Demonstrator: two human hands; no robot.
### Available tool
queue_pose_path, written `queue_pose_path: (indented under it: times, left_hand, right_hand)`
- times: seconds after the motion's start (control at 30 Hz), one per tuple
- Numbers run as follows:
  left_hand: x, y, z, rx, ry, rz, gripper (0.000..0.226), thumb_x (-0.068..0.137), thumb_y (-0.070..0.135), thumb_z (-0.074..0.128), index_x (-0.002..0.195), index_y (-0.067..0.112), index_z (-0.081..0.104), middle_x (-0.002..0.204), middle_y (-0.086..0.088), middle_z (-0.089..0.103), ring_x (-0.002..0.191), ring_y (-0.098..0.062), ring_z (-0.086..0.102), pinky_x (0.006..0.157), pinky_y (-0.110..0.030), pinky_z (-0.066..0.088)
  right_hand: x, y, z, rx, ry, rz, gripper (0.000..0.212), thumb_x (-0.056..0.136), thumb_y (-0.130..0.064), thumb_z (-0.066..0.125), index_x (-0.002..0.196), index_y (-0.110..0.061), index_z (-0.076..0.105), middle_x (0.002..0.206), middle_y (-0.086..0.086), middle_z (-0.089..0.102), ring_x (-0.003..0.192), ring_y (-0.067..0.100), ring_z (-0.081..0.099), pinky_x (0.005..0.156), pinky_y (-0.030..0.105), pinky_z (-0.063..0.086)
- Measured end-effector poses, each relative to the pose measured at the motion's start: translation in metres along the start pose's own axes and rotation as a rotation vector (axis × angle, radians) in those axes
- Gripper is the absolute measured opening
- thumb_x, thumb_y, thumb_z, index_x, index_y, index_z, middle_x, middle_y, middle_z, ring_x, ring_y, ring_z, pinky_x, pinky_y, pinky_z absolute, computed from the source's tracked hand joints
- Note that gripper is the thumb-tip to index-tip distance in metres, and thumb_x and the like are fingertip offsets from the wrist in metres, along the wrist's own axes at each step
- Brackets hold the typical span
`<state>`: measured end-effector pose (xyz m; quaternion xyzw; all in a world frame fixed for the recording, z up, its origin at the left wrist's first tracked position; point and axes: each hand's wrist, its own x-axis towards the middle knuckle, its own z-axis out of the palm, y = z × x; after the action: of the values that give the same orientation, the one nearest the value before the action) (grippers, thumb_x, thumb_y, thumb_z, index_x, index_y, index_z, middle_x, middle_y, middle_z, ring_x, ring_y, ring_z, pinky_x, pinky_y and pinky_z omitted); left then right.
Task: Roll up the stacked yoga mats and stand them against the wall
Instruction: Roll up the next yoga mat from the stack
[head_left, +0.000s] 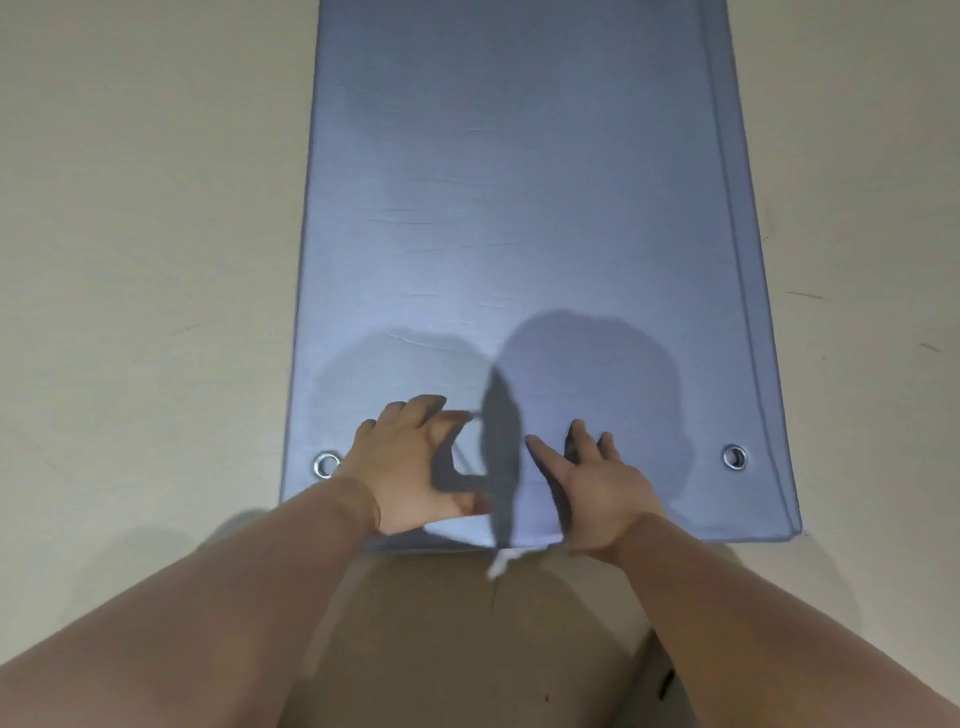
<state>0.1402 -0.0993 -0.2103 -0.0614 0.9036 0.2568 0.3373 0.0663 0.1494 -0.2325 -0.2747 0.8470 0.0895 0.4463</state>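
Note:
Blue yoga mats (519, 208) lie flat and stacked on the floor, running away from me; a second mat's edge (748, 312) shows along the right side. Metal eyelets sit at the near left corner (326, 464) and near right corner (734, 457). My left hand (410, 467) hovers over the near end, fingers spread and curled, holding nothing. To its right, my right hand (597, 488) rests flat on the mat with fingers apart. Between them hangs a blurred dark strap or cord (501, 457) with a white tip; what it is attached to I cannot tell.
Pale beige floor (145, 260) surrounds the mats on both sides, with a few small scuff marks at the right. My knees in tan trousers (467, 649) are just in front of the mats' near edge.

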Motion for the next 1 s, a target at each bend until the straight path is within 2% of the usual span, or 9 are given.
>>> queue_pose_path:
  times: [0.1, 0.2, 0.3, 0.4, 0.53, 0.63, 0.73, 0.9, 1.0]
  left_hand:
    - [0.000, -0.007, 0.007, 0.135, -0.044, 0.037, 0.118, 0.054, 0.091, 0.057, 0.156, 0.043, 0.023, 0.164, 0.008, 0.016, 0.148, -0.022, 0.018, 0.117, -0.045, 0.021]
    - [-0.002, -0.017, 0.009, 0.301, -0.031, -0.003, 0.091, 0.073, 0.067, 0.069, 0.151, 0.037, 0.033, 0.151, 0.007, 0.035, 0.137, -0.023, 0.033, 0.107, -0.042, 0.032]
    - [-0.003, -0.031, 0.004, 0.191, 0.018, -0.019, 0.066, 0.073, 0.063, 0.070, 0.130, 0.035, 0.054, 0.122, 0.011, 0.054, 0.120, -0.020, 0.048, 0.088, -0.034, 0.041]
    - [-0.003, -0.032, -0.008, -0.037, 0.031, 0.030, 0.067, 0.060, 0.082, 0.066, 0.102, 0.029, 0.069, 0.101, 0.017, 0.061, 0.101, -0.012, 0.056, 0.082, -0.027, 0.048]
    - [-0.002, -0.008, -0.024, 0.034, 0.213, 0.061, 0.026, 0.095, 0.050, 0.060, 0.101, 0.028, 0.072, 0.096, 0.012, 0.069, 0.096, -0.019, 0.062, 0.069, -0.026, 0.035]
    - [-0.001, 0.003, -0.037, 0.071, 0.240, 0.063, 0.039, 0.094, 0.066, 0.041, 0.091, 0.032, 0.060, 0.069, 0.014, 0.053, 0.078, -0.019, 0.054, 0.067, -0.029, 0.034]
    - [0.001, 0.014, -0.049, 0.167, 0.189, 0.068, 0.038, 0.092, 0.065, 0.052, 0.099, 0.030, 0.061, 0.085, 0.010, 0.063, 0.091, -0.021, 0.063, 0.070, -0.031, 0.041]
    - [0.026, 0.057, -0.083, 0.291, 0.094, -0.145, 0.026, 0.089, 0.023, 0.057, 0.067, 0.019, 0.045, 0.072, 0.003, 0.049, 0.082, -0.028, 0.058, 0.073, -0.030, 0.043]
    - [0.029, 0.057, -0.073, 0.451, 0.350, -0.045, 0.006, 0.080, 0.016, 0.062, 0.084, 0.021, 0.060, 0.086, -0.001, 0.058, 0.083, -0.027, 0.057, 0.076, -0.036, 0.040]
  right_hand:
    - [0.012, -0.027, -0.008, 0.041, 0.107, -0.068, 0.105, 0.068, -0.047, 0.084, 0.154, -0.041, 0.025, 0.150, 0.007, 0.033, 0.134, 0.039, 0.041, 0.087, 0.043, 0.055]
    - [0.015, -0.038, -0.025, 0.084, 0.108, -0.110, 0.063, 0.061, -0.033, 0.083, 0.117, -0.034, 0.054, 0.118, -0.005, 0.056, 0.101, 0.027, 0.058, 0.075, 0.036, 0.055]
    - [0.010, -0.028, -0.039, 0.177, 0.101, -0.113, 0.047, 0.057, -0.039, 0.078, 0.097, -0.028, 0.056, 0.095, -0.008, 0.063, 0.085, 0.024, 0.060, 0.067, 0.033, 0.052]
    - [0.007, -0.010, -0.048, 0.232, 0.133, -0.060, 0.046, 0.059, -0.051, 0.071, 0.098, -0.029, 0.061, 0.088, -0.009, 0.065, 0.082, 0.021, 0.060, 0.066, 0.031, 0.050]
    - [0.008, 0.000, -0.057, 0.290, 0.096, -0.001, 0.068, 0.059, -0.072, 0.059, 0.116, -0.036, 0.064, 0.105, -0.016, 0.071, 0.098, 0.017, 0.064, 0.086, 0.033, 0.054]
    - [0.018, 0.004, -0.070, 0.424, 0.099, 0.072, 0.062, 0.055, -0.070, 0.074, 0.108, -0.037, 0.071, 0.101, -0.017, 0.071, 0.097, 0.013, 0.066, 0.090, 0.035, 0.056]
    - [0.026, 0.003, -0.089, 0.447, 0.191, 0.134, 0.036, 0.064, -0.056, 0.086, 0.086, -0.031, 0.072, 0.089, -0.013, 0.069, 0.087, 0.015, 0.066, 0.074, 0.031, 0.053]
    - [0.036, -0.015, -0.096, 0.286, 0.290, 0.192, 0.030, 0.088, -0.045, 0.075, 0.076, -0.021, 0.062, 0.084, -0.005, 0.064, 0.080, 0.021, 0.062, 0.057, 0.029, 0.036]
    - [0.039, -0.021, -0.096, 0.241, 0.347, 0.211, 0.028, 0.093, -0.042, 0.068, 0.077, -0.021, 0.059, 0.082, -0.005, 0.063, 0.080, 0.022, 0.060, 0.069, 0.033, 0.035]
